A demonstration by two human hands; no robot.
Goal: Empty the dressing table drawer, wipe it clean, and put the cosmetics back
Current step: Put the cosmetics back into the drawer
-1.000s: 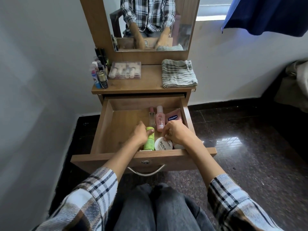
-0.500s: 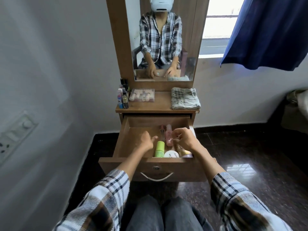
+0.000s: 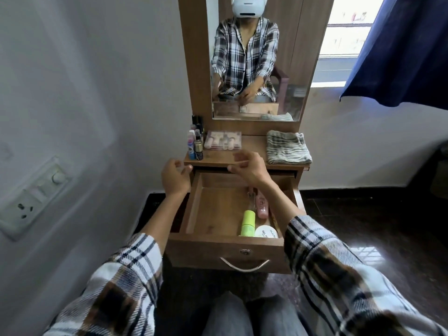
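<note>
Drawer [image 3: 218, 209] pulled fully out of the dressing table [image 3: 244, 160], left half bare wood. Cosmetics bunched along its right side: green tube [image 3: 248, 223] lying lengthwise near the front, white round jar [image 3: 266, 232] just right of it at the front wall, pink bottle [image 3: 261, 206] behind them, a thin clear item next to the pink bottle, too blurred to identify. Right forearm hides whatever sits further right.

Both hands are up above the drawer's back edge, well clear of the cosmetics, nothing in either. Left hand [image 3: 175, 177] sits over the back-left corner, fingers loosely curled, thumb and forefinger apart, holding nothing. Right hand [image 3: 248, 167] sits over the back centre at the tabletop's front lip, fingers half curled and spread, thumb pointing left, holding nothing. Can't tell if either touches the tabletop edge.

On the tabletop: cluster of small bottles [image 3: 196, 145] at the left, clear case [image 3: 223, 140] of tubes beside them, folded striped cloth [image 3: 287, 147] at the right. Mirror [image 3: 257, 57] above reflects a person in a plaid shirt. Wall switch plate [image 3: 31, 197] at left, blue curtain [image 3: 407, 49] upper right, dark glossy floor [image 3: 378, 226].
</note>
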